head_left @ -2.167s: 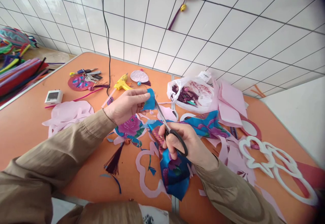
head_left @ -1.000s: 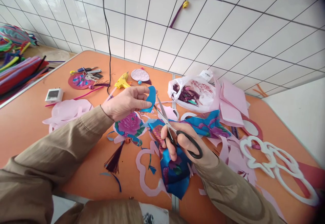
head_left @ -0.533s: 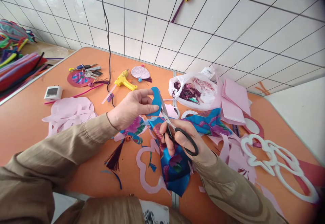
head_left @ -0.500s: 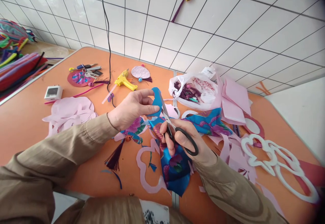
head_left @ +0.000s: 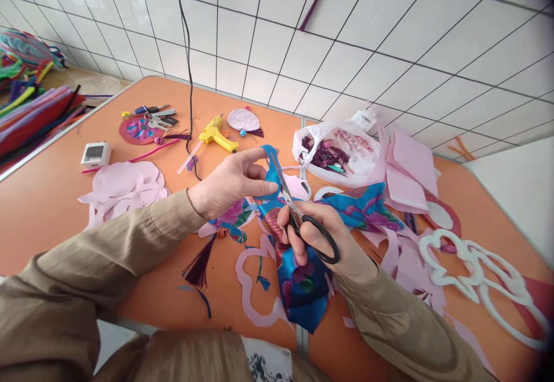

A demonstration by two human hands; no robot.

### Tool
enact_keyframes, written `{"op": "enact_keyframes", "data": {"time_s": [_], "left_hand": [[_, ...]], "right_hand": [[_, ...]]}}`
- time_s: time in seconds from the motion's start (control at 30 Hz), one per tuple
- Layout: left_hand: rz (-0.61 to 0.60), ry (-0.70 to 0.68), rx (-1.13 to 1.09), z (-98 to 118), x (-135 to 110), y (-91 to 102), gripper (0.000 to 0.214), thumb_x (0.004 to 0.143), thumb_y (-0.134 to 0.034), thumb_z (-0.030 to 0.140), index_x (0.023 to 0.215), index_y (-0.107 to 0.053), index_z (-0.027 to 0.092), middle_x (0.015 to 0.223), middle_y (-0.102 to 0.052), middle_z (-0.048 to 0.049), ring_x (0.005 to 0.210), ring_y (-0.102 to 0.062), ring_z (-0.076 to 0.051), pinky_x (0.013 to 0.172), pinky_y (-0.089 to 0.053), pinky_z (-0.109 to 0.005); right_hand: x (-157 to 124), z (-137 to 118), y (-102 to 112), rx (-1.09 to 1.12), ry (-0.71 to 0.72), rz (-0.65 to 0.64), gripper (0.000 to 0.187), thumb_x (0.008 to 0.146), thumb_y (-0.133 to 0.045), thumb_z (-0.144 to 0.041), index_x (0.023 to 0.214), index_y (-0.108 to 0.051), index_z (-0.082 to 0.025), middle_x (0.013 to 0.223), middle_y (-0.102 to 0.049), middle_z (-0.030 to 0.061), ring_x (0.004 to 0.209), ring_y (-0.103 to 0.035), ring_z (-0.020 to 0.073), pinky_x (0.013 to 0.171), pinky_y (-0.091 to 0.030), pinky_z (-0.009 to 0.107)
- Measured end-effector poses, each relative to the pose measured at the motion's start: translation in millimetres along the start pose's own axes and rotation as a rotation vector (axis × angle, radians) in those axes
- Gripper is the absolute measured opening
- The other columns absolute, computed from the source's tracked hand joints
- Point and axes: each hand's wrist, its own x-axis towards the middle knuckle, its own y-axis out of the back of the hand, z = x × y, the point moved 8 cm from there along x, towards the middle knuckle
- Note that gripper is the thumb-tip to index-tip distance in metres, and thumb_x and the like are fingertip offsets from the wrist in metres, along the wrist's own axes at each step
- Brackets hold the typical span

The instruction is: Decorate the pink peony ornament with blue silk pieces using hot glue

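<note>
Between thumb and fingers, my left hand (head_left: 236, 181) pinches a small piece of blue fabric (head_left: 272, 179) above the table. Black-handled scissors (head_left: 320, 238) are in my right hand (head_left: 337, 235), with fingers through the loops. Their blades lie against the right side of the blue piece. Below my hands, blue satin cloth with purple flowers (head_left: 303, 295) spreads over the table, and another printed blue piece (head_left: 363, 209) lies to the right. A dark purple tassel (head_left: 199, 263) hangs from a flowered item left of the scissors.
On the orange table (head_left: 47, 214) are a yellow glue gun (head_left: 215, 134), keys (head_left: 158, 121), a white charger (head_left: 96, 154), pink felt cutouts (head_left: 125, 188), white flower-shaped templates (head_left: 450, 261) and a plastic bag with tassels (head_left: 346, 151). A black cable (head_left: 188, 64) hangs at the tiled wall.
The blue fabric piece has turned and looks narrower at the blades. Both hands stay close together; the whole view has shifted slightly.
</note>
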Motion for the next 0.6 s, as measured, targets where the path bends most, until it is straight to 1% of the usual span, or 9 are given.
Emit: {"op": "enact_keyframes", "data": {"time_s": [0.17, 0.33, 0.5, 0.6], "left_hand": [[0.001, -0.001, -0.002, 2, 0, 2.6, 0.051, 0.070, -0.076, 0.014, 0.118, -0.059, 0.015, 0.068, -0.063, 0.0026, 0.059, -0.059, -0.010, 0.058, -0.044, -0.023], [-0.039, 0.016, -0.014, 1, 2, 2.8, 0.047, 0.069, -0.077, 0.013, 0.114, -0.063, 0.014, 0.067, -0.062, 0.0031, 0.056, -0.057, -0.008, 0.055, -0.042, -0.021], [-0.047, 0.051, -0.017, 2, 3, 5.5, 0.047, 0.068, -0.078, 0.011, 0.113, -0.065, 0.013, 0.068, -0.062, 0.0031, 0.056, -0.056, -0.008, 0.055, -0.046, -0.021], [-0.010, 0.081, -0.011, 4, 3, 10.9, 0.048, 0.068, -0.079, 0.011, 0.114, -0.064, 0.012, 0.066, -0.061, 0.0036, 0.053, -0.056, -0.007, 0.052, -0.046, -0.020]], "right_hand": [[-1, 1, 1, -0.017, -0.030, 0.017, 0.052, 0.082, -0.063, -0.072, 0.086, -0.059, -0.020, 0.049, -0.054, -0.0039, 0.041, -0.052, 0.0126, 0.041, -0.039, 0.026], [0, 1, 1, -0.030, -0.046, 0.014, 0.055, 0.079, -0.064, -0.074, 0.085, -0.058, -0.020, 0.047, -0.052, -0.0050, 0.039, -0.050, 0.0120, 0.042, -0.039, 0.027], [0, 0, 1, -0.037, -0.053, 0.009, 0.046, 0.083, -0.064, -0.066, 0.082, -0.057, -0.020, 0.047, -0.052, -0.0056, 0.037, -0.047, 0.0103, 0.041, -0.039, 0.026], [1, 0, 1, -0.038, -0.051, 0.007, 0.043, 0.084, -0.065, -0.062, 0.082, -0.057, -0.019, 0.048, -0.052, -0.0055, 0.037, -0.047, 0.0098, 0.041, -0.038, 0.025]]}}
